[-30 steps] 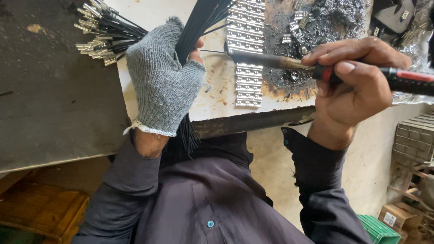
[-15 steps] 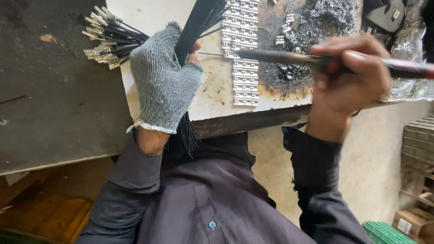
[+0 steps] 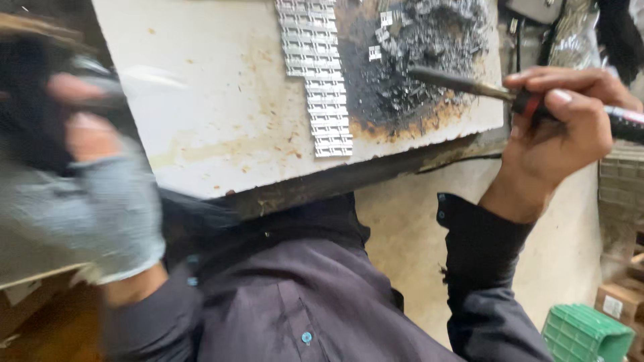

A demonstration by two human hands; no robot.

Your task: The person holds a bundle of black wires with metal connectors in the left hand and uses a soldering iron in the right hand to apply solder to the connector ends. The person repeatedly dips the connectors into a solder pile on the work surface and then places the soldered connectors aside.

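— Right hand (image 3: pixel 560 131)?
— Closed around soldering iron (image 3: pixel 469 86); tip over burnt black patch (image 3: pixel 429 53) at far right of white board (image 3: pixel 215 107).

— Left hand (image 3: pixel 100 181)?
— In grey knit glove, badly blurred; fingertips bare, seemingly curled on something dark, grip impossible to tell.

— Surroundings?
— Strips of metal terminals (image 3: pixel 315 74) lying on board, just left of burnt patch. Green plastic crate (image 3: pixel 580 335) low right. Cardboard box (image 3: pixel 617 302) beside crate. Dark shirt (image 3: pixel 302 288) below board edge.

— Obstructions?
— Motion blur over whole left side.
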